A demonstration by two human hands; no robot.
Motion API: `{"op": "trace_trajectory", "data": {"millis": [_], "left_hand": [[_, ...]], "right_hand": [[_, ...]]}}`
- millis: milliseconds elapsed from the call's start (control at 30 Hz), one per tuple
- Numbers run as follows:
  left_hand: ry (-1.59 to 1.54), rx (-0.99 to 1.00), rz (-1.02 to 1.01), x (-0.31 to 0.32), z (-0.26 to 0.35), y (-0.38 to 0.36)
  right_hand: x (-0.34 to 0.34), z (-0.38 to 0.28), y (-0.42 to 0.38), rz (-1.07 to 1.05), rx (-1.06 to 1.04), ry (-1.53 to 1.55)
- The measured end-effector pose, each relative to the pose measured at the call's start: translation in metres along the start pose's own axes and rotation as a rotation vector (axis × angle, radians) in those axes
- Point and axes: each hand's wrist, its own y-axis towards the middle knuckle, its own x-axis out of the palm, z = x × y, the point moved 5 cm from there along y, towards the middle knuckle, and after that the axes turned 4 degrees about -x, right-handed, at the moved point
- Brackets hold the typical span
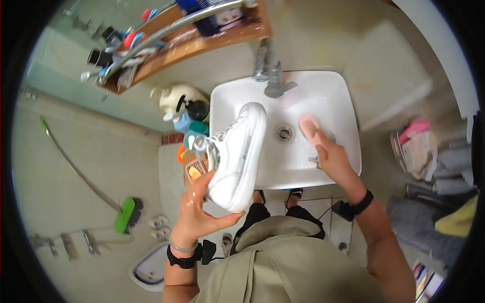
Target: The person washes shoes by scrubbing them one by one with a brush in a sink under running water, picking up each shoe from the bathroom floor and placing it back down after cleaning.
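My left hand [202,212] grips a white shoe [237,156] by its heel end, its toe pointing up and away, over the left side of the white sink [348,101]. The shoe's side and sole edge face me, and the laces are on its left. In my right hand [333,161] is a pink brush [308,129], held over the right part of the basin, apart from the shoe. Its bristle side is hidden. The metal drain [284,133] lies between the shoe and the brush, below the faucet [274,83].
Bottles [182,98] and a soap dish [195,169] stand left of the sink. A wooden shelf [202,45] with toiletries hangs at the upper left. A green brush [126,216] leans at the left. Towels [424,217] hang on the right.
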Motion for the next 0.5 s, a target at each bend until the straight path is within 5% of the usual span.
{"op": "trace_trajectory", "data": {"millis": [67, 233, 400, 500], "left_hand": [[0.049, 0.0, 0.016, -0.002, 0.011, -0.014], [0.421, 0.32, -0.16, 0.0, 0.01, -0.059], [0.743, 0.448, 0.0, -0.01, -0.02, -0.113], [0.741, 0.38, 0.125, -0.024, -0.037, -0.148]], "right_hand": [[-0.024, -0.022, 0.002, 0.16, 0.01, 0.152], [-0.011, -0.017, -0.006, 0.012, 0.04, 0.187], [0.001, -0.039, -0.028, -0.043, 0.103, 0.211], [0.007, -0.064, -0.041, 0.191, -0.016, 0.193]]}}
